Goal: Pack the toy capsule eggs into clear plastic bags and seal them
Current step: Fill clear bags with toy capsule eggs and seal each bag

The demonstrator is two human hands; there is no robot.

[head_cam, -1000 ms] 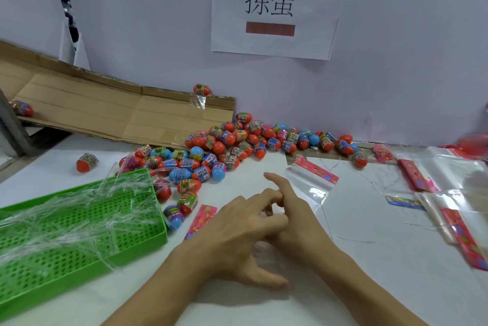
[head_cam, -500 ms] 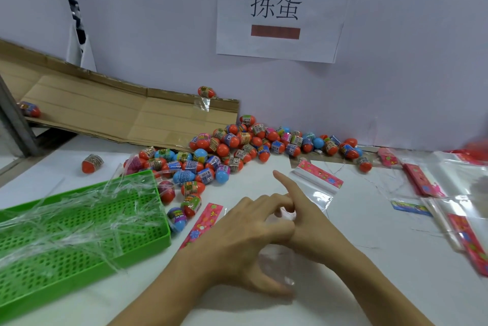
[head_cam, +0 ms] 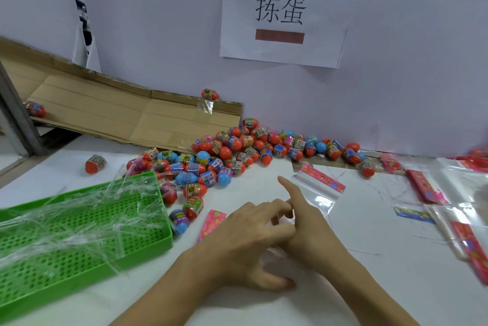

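Left hand point(head_cam: 245, 241) and right hand point(head_cam: 311, 222) meet at centre, fingers curled, working a clear bag point(head_cam: 280, 259) beneath; the grip itself cannot be told. Since a second ago, little has changed: no egg bagged. Capsule eggs point(head_cam: 237, 148) lie heaped at 12 o'clock. The bag's long axis is hidden.

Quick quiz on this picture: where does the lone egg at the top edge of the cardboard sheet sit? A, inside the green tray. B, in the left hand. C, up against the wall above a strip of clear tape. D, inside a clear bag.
C: the lone egg rests on the cardboard sheet at the wall, with the strip of clear tape just below it.
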